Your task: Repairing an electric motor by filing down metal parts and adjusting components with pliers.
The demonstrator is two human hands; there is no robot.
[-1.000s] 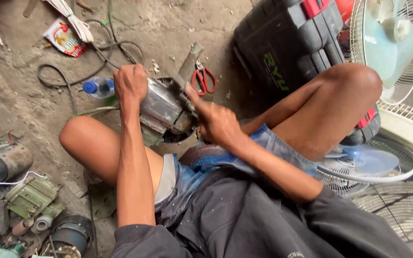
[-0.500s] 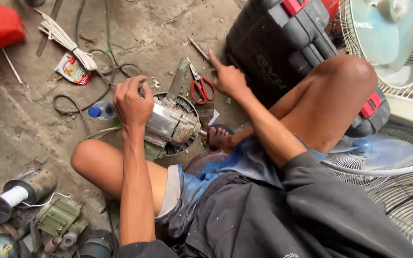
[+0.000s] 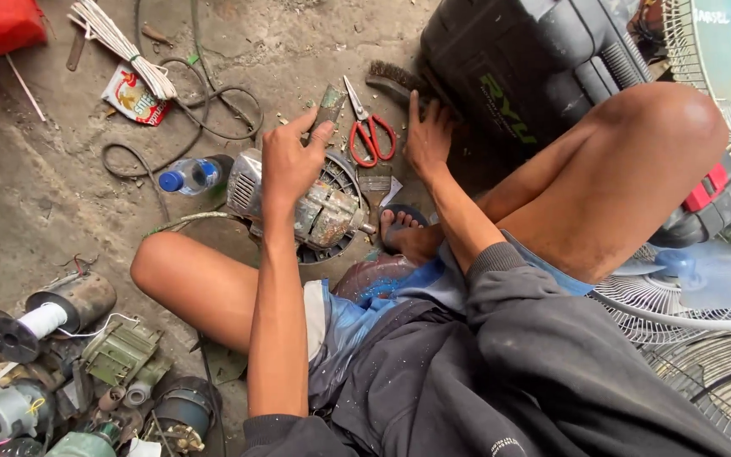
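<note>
Head view looks down on a person sitting on the concrete floor (image 3: 35,195) with knees spread, an electric motor (image 3: 319,211) lying on the floor between the legs. The left hand (image 3: 291,161) rests on top of the motor, its fingers loosely curled, with thumb and forefinger pinching the lower end of a flat greenish strip (image 3: 330,106). The right hand (image 3: 427,140) reaches past the motor to a dark brush (image 3: 392,80) beside the black tool case (image 3: 518,76), fingers spread and open, laid on the floor just short of the brush and holding nothing. Judging by this, the motor work looks mid-way: its housing is off and the winding and end plate show, while red-handled scissors (image 3: 370,131) and a small paintbrush (image 3: 374,182) lie near, unused. The tool case is shut, so its contents are hidden. A clear plastic bottle (image 3: 189,176) with a blue cap lies on its side left of the motor; whether it holds liquid is hard to tell.
</note>
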